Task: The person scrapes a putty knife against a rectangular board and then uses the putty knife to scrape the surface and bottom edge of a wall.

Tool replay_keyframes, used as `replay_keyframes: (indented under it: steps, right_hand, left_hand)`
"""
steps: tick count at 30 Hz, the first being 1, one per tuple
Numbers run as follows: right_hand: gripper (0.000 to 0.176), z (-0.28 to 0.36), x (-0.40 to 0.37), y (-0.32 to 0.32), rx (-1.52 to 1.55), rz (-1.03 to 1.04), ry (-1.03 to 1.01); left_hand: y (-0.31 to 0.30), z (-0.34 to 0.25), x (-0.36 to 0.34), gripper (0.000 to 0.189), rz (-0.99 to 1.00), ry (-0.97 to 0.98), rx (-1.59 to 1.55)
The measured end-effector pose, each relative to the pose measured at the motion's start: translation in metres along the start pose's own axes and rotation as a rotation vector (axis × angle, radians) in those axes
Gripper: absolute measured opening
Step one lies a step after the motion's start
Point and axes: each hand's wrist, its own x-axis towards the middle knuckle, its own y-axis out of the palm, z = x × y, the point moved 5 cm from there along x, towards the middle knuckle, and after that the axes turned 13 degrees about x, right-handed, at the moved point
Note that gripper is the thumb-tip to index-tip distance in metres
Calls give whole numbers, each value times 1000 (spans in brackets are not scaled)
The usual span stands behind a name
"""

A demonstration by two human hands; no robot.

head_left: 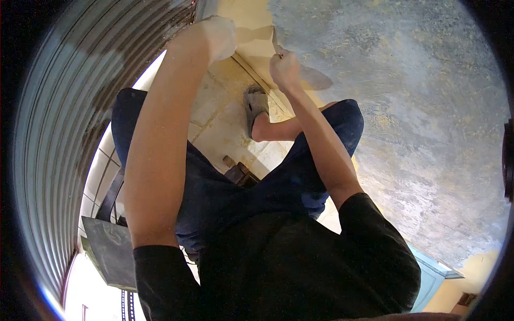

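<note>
R hand (284,67) is clamped round a scraper (275,43), a thin, narrow grey blade sticking up out of the fist, its edge against the wall (407,107) low down near the floor (225,120), right where the mottled blue-grey coat meets bare yellow. L hand (220,33) rests on the yellow patch just beside it, w/ the two hands near but apart; it's too pale and washed-out to tell whether the fingers are curled or flat. A sandal (256,102) sits on the floor below the hands, and a ribbed shutter (59,123) is on the left.
</note>
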Motion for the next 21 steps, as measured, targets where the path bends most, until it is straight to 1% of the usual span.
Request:
replay_keyframes:
  steps: [4,5,7,8,10,11,13,14,17,18,19,20,21]
  right_hand:
    - [34,-11,11,13,-15,1,23]
    - [34,-17,10,10,-15,-2,26]
    - [31,5,1,1,11,-19,-45]
    - [31,7,2,0,17,-19,-53]
    - [27,-10,6,3,220,-6,-3]
    - [27,-16,15,10,227,-11,-14]
    - [25,-23,25,16,117,-10,-37]
    - [25,-28,27,17,78,-9,-44]
    - [25,-14,13,11,74,1,-5]
    - [29,-17,15,10,134,-1,-9]
    - [34,-20,17,11,194,-3,-12]
    - [34,-23,23,14,193,-4,-12]
    - [35,-24,31,19,88,16,20]
  left_hand:
    - [4,-1,0,43,55,5,67]
    - [10,-2,8,44,52,76,232]
    - [6,-5,5,45,46,142,404]
    - [7,-6,2,45,73,126,377]
    - [5,-3,-2,46,99,98,352]
    - [5,-3,0,46,123,121,386]
    - [7,-6,2,47,146,153,416]
    - [5,-2,2,46,99,79,217]
    - [-4,5,-5,46,38,-65,-114]
    - [-8,9,-8,46,27,-131,-246]
    - [-12,13,-10,46,21,-138,-244]
    - [-14,14,-11,46,35,-146,-266]
    - [-14,12,-12,46,52,-150,-289]
